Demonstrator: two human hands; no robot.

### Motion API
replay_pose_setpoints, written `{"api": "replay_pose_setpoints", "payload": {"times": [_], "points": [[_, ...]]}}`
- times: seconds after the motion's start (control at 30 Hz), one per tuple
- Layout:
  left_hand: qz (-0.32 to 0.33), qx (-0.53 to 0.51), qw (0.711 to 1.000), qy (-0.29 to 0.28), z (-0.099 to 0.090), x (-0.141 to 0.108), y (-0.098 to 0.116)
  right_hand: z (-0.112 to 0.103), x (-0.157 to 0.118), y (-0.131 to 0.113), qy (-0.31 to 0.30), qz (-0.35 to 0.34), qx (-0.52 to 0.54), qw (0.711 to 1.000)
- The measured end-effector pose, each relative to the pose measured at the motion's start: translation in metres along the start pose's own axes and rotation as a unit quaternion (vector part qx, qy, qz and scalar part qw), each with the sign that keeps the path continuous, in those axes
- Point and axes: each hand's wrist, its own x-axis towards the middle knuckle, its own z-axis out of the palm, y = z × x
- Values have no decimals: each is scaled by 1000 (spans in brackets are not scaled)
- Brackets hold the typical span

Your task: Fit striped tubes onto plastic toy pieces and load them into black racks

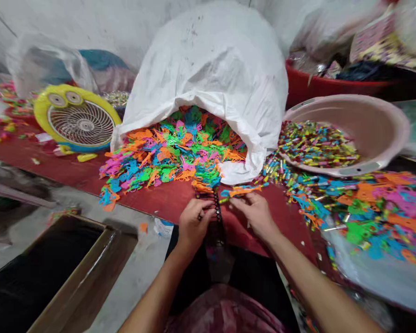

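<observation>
My left hand (194, 223) is shut around a black perforated plastic strip (216, 217) that hangs down toward my lap. My right hand (255, 213) sits just to its right, fingers reaching toward the strip. An orange and blue moulded plastic piece (244, 190) lies against those fingertips, and I cannot tell whether they grip it. Beyond my hands, a heap of brightly coloured moulded plastic pieces (169, 159) spills from a white woven sack (208, 60) onto the red table covering (152, 201).
A tilted pink basin (346, 134) spills small multicoloured tubes (315, 144) onto the table, beside more plastic pieces (367, 208). A yellow cartoon-faced fan (78, 118) stands at left. A red tub (319, 83) sits behind. A cardboard box (69, 273) stands on the floor at lower left.
</observation>
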Motion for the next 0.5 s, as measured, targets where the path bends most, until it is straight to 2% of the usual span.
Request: {"api": "replay_pose_setpoints", "payload": {"times": [0.07, 0.17, 0.3, 0.37, 0.5], "points": [[-48, 26, 996, 74, 0, 3, -12, -1, 10, 3, 13, -27, -9, 1000], [-86, 67, 989, 101, 0, 13, -28, 0, 21, 7, 3, -91, -31, 995], [-88, 116, 989, -1, -2, 33, -38, 2, 27, 14, -52, -188, -90, 977], [-95, 137, 985, -53, -5, 42, -39, 2, 29, 18, -74, -215, -114, 967], [-104, 159, 978, -90, -7, 49, -40, 2, 36, 23, -87, -225, -127, 962]]}}
